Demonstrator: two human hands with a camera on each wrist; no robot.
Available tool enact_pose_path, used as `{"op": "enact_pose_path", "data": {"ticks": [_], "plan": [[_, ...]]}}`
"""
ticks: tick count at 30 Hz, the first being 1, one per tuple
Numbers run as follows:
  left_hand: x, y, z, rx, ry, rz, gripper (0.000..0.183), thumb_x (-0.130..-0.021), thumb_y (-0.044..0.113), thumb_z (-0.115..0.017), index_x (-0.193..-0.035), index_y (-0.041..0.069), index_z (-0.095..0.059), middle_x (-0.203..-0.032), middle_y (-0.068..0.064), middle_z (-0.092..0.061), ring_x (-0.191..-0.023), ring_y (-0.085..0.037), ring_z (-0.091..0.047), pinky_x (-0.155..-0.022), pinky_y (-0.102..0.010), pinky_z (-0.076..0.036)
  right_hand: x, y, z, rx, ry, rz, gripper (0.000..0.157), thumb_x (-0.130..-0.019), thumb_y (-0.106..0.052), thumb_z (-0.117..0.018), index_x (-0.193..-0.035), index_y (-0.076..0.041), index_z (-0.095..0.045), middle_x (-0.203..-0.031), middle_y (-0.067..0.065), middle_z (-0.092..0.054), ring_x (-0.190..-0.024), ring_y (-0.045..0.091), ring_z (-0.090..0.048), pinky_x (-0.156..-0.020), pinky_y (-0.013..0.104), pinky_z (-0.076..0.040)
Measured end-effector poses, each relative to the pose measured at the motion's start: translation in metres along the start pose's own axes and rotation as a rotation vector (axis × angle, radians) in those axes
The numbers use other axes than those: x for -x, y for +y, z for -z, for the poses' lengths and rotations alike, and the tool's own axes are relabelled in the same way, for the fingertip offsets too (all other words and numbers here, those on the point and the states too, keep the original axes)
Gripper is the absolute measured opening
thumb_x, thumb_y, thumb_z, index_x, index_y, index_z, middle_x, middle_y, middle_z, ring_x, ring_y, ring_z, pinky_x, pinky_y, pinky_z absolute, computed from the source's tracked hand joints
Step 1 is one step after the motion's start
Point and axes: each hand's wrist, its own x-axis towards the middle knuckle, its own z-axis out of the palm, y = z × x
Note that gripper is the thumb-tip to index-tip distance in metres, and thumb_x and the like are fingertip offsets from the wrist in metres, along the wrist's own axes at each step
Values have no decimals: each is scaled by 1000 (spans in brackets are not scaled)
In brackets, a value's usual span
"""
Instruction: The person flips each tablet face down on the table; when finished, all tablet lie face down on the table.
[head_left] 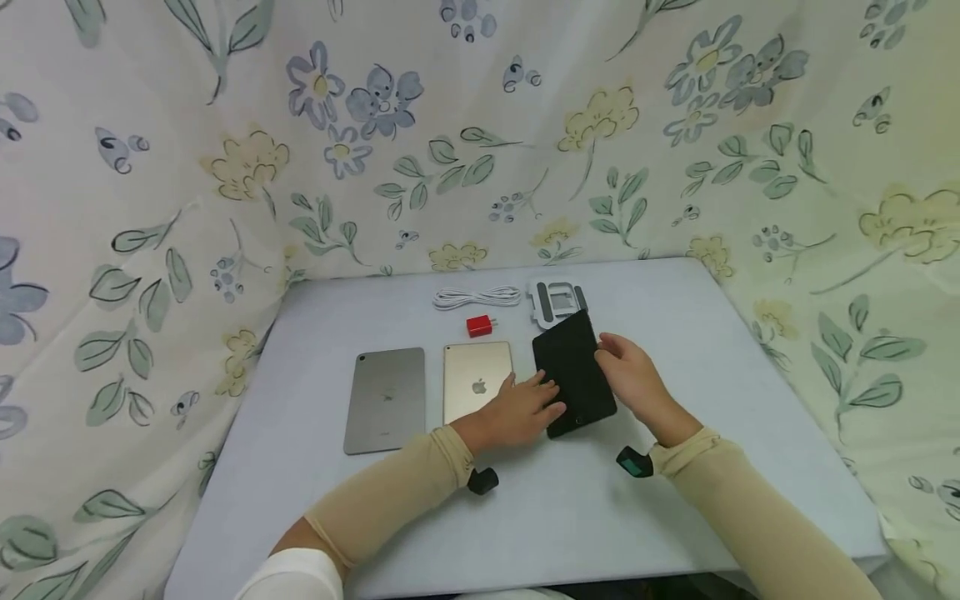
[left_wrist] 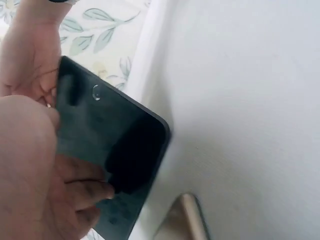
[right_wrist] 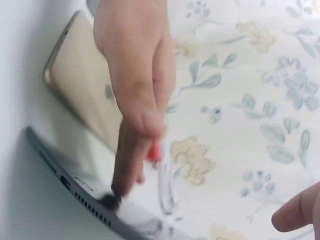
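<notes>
A black tablet point(head_left: 572, 375) lies slanted, screen up, its round home button visible in the left wrist view. The spread fingers of my left hand point(head_left: 521, 410) rest on its dark screen point(left_wrist: 135, 155) from the left side. My right hand point(head_left: 633, 379) holds the tablet's right edge with thumb and curled fingers; its fingertips are partly hidden behind that edge. The tablet's bottom edge point(right_wrist: 75, 187), with a charging port and speaker holes, shows in the right wrist view. Beside my left hand lies a gold tablet point(head_left: 472, 379), back up.
Farther left lies a grey tablet point(head_left: 386, 400), back up. Behind are a red charger plug point(head_left: 479, 326), a coiled white cable point(head_left: 476, 297) and a white and grey stand point(head_left: 551, 292), which the black tablet's far corner overlaps. A floral cloth point(head_left: 480, 167) hangs behind the white table point(head_left: 540, 533).
</notes>
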Motion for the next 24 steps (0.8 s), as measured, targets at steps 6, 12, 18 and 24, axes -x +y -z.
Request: {"op": "enact_pose_path", "data": {"ticks": [6,12,18,24], "plan": [[8,-6,19,212,181,-38,62,-116,51,-38,-160,10,-52,-162,-4,-49,-158,-18,-29,-126,-61,-17,1,-19,-26,-213,-62,115,53,-114,-18,-47,-160,7,-40,-156,28,-48,-142,43,-50,-117,58,-40],[21,-17,36,344,342,-48,58,-110,46,-58,-158,12,-55,-159,-7,-53,-150,-21,-44,-121,-46,-38,-5,-18,-54,-308,-139,190,49,-115,-12,-43,-158,11,-39,-155,30,-48,-137,44,-54,-109,47,-51],[36,-32,41,444,368,-14,63,-107,43,-66,-159,10,-52,-161,-1,-52,-150,-16,-43,-121,-38,-38,-9,-5,-77,-195,-198,143,50,-115,-19,-44,-156,10,-44,-156,29,-50,-138,42,-54,-111,52,-49],[55,-49,45,445,361,42,62,-107,43,-67,-158,11,-55,-159,-2,-53,-149,-19,-43,-120,-44,-39,-11,11,-93,-30,-249,27,56,-116,-32,-44,-158,4,-46,-162,26,-44,-148,44,-43,-117,61,-38]]}}
